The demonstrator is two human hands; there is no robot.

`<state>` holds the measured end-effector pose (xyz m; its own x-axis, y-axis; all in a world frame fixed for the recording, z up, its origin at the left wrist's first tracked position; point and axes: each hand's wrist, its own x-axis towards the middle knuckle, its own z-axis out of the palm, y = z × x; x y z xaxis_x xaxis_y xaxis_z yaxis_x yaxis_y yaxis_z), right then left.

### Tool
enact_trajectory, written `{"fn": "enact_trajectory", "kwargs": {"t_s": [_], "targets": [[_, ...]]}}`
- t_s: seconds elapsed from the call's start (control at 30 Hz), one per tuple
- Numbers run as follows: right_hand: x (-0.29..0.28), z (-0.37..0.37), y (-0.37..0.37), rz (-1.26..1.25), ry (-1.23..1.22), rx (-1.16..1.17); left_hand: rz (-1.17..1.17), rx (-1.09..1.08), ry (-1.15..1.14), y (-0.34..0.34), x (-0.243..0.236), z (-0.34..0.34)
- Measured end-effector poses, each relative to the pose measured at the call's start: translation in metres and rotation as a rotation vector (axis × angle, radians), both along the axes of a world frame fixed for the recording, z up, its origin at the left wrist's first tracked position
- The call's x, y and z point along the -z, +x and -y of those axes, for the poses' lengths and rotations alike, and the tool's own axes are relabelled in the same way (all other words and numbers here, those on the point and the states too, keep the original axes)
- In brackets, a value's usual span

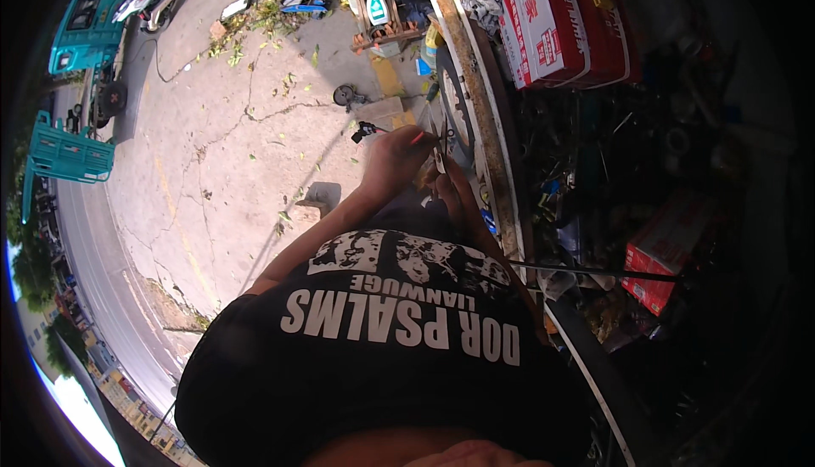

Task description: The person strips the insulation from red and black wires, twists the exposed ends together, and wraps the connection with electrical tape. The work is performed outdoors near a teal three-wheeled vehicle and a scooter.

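Note:
My left hand [397,161] is closed around a tool with a bit of red on its handle. Thin metal parts of this red-handled tool [440,136] stick out past the fingers; its exact kind is too small to tell. Close beside it, my right hand [454,194] has its fingers pinched at a small pale flat piece [440,164], right below the metal parts. A black plug-like part [365,132] shows just left of my left hand, apparently on a short lead. My fingers hide much of what lies between the hands.
A rusty metal edge [482,85] runs along my right, with a wheel [457,110] beside it. Beyond it are a strapped red-and-white carton [564,25], a red box [662,259] and dark clutter. Ahead, a wooden stool [386,42] bears a white bottle [374,2]. Left stands a teal cargo vehicle [89,34].

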<state>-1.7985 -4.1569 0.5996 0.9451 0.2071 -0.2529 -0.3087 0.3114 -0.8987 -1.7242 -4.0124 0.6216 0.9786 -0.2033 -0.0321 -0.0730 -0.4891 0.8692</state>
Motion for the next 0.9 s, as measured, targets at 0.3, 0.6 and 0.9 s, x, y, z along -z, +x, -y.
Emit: {"fn": "enact_trajectory", "kwargs": {"t_s": [0.3,0.6,0.9], "targets": [[0.018,-0.006,-0.006,0.054,-0.287,0.085,-0.017,0.031,0.066,-0.004,-0.003,-0.002],[0.006,-0.011,-0.001,0.109,-0.394,0.151,-0.385,0.046,-0.347,0.007,0.013,-0.012],[-0.003,0.01,0.007,-0.098,-0.523,0.173,-0.648,0.02,-0.388,0.02,0.036,-0.046]]}}
